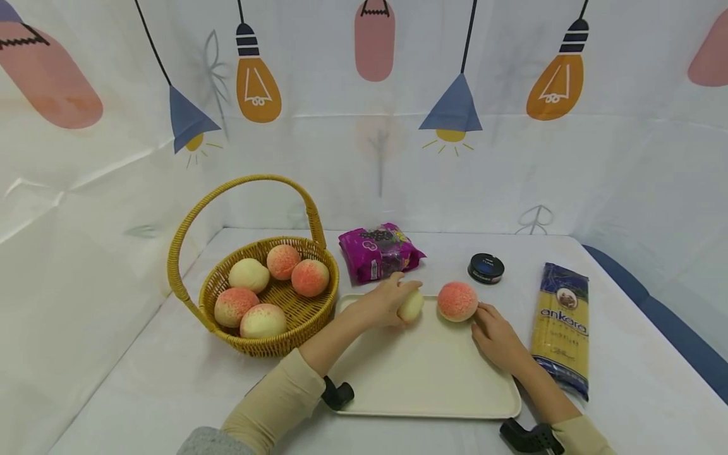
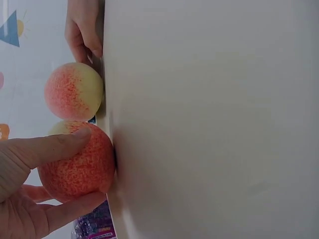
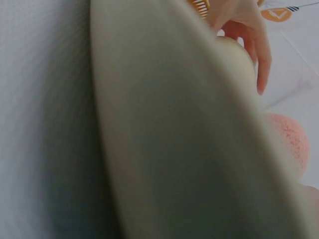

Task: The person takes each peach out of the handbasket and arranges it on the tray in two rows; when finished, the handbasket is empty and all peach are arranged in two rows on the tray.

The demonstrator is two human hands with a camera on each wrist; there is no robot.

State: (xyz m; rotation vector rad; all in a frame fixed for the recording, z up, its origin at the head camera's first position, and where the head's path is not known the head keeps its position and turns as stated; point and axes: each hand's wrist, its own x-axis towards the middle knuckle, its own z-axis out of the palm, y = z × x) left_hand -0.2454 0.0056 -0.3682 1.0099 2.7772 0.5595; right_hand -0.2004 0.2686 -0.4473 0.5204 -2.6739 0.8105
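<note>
My left hand (image 1: 389, 302) holds a peach (image 2: 79, 164) at the far left part of the cream tray (image 1: 426, 379). Thumb and fingers lie on opposite sides of it; its pale side faces the head camera, its red side the left wrist camera. A second peach (image 1: 457, 301) rests near the tray's far edge, to the right of the first. Beside that one is my right hand (image 1: 496, 336), fingertips close to its right side; whether they touch it cannot be told. In the right wrist view the tray covers most of the picture and hides much of both peaches.
Left of the tray stands a wicker basket (image 1: 309, 323) with a tall handle, holding several peaches. Behind the tray lie a purple snack packet (image 1: 380, 253) and a round black tin (image 1: 486, 268). A yellow and blue "ankara" pasta packet (image 1: 562, 328) lies to the right.
</note>
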